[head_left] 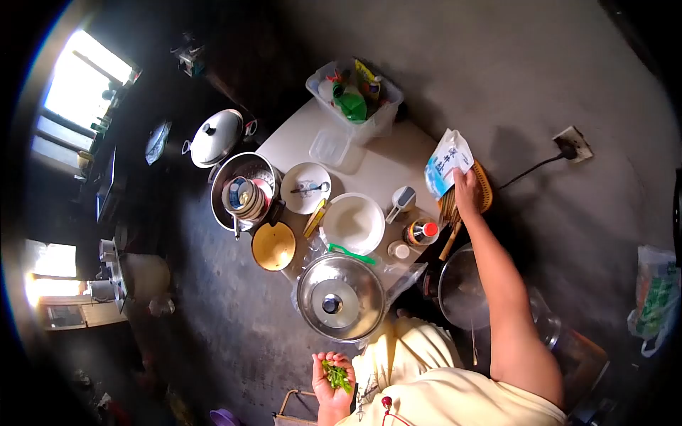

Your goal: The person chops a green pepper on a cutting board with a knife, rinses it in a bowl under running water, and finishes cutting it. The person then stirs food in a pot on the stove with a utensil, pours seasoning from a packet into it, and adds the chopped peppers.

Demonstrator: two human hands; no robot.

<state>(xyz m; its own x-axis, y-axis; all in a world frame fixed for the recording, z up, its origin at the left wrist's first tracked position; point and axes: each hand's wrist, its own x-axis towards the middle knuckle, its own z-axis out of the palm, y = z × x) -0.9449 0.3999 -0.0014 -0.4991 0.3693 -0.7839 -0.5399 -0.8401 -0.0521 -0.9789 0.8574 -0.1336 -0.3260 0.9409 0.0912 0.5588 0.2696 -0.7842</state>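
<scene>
- Head view: I see the left hand [325, 390] cupping green leaves [337, 377] low, near the lidded pan [342, 287].
- Right hand [465, 190], far nearer the basket [486, 189], pinches the slanting packet [447, 162] beside the table [400, 155].

Kitchen, likely home: table [280, 145] crowded with bowls, lidded pots, sauce bottle [420, 231]; bare dark floor [234, 341].

You can cross the bare tabletop [389, 169] between the white basin [352, 224] and the clear bin [359, 128]. Nearer you, the knobbed lid [341, 298] blocks the edge; the red-capped bottle [420, 231] rises beside the small jar [399, 250].
</scene>
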